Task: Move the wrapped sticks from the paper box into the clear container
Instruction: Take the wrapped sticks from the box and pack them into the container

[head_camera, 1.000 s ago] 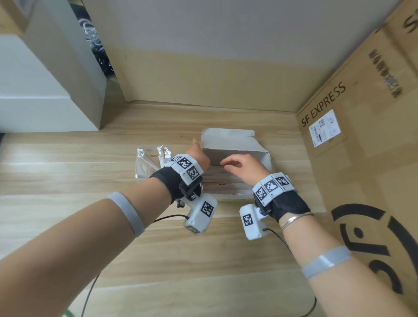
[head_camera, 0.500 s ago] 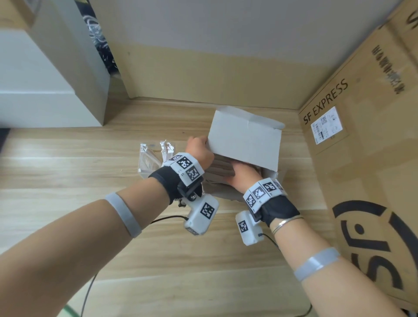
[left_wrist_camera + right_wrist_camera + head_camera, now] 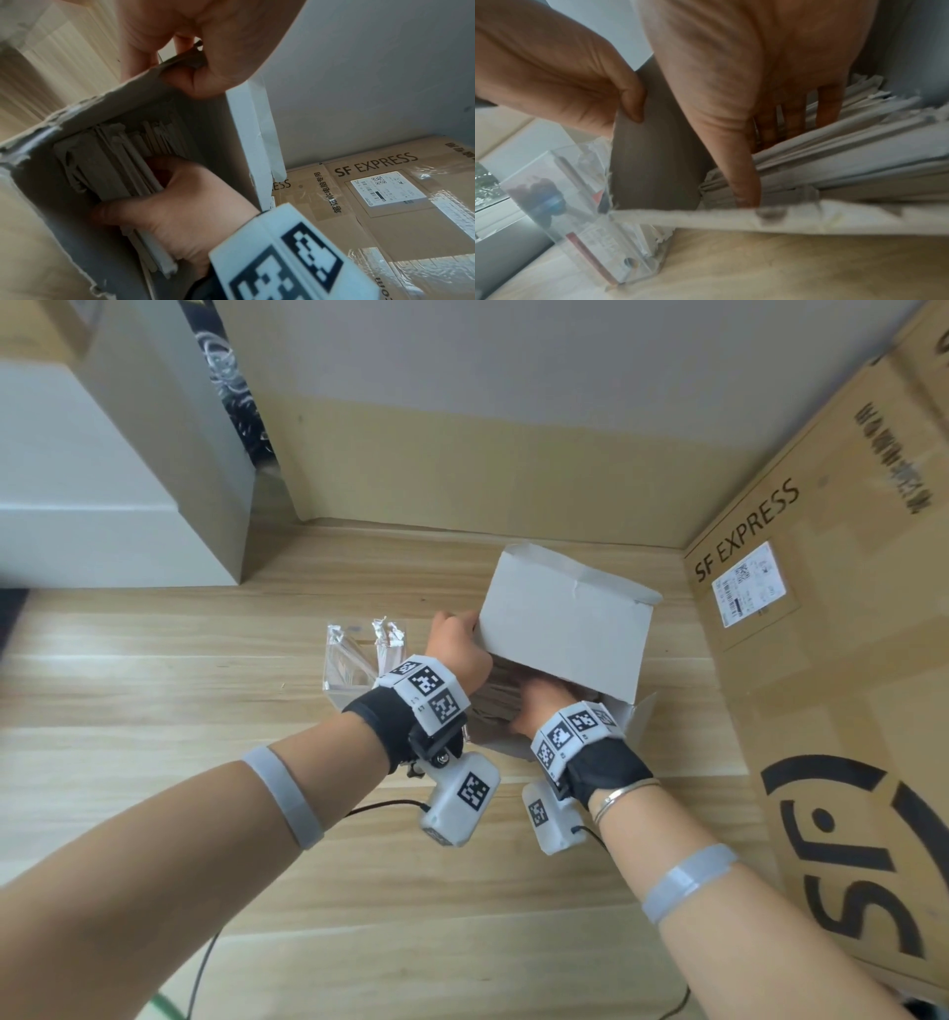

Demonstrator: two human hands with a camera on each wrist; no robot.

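Since a second ago the lid of the paper box (image 3: 565, 629) has swung up from lying flat to standing raised, and the right hand (image 3: 544, 698) has gone from hovering over the closed top to reaching inside. Largest in view, a brown SF EXPRESS carton (image 3: 821, 660) stands along the right edge of the wooden tabletop (image 3: 154, 701), with a white cabinet (image 3: 102, 480) at the far left corner. Toward the middle of the far side sits the paper box, its torn front wall facing the person. Just left of it, close beside it, stands the clear container (image 3: 354, 660), with some crinkled wrapper ends showing at its rim. Fingers of the left hand (image 3: 459, 649) are curled over the left edge of the raised lid, pinching the cardboard with the thumb. Inside the box, the right hand's fingers (image 3: 793, 119) are dug down into the packed wrapped sticks (image 3: 123, 162), thumb (image 3: 744, 178) stretched along the front of the stack, so it grips a bundle that remains in the box.
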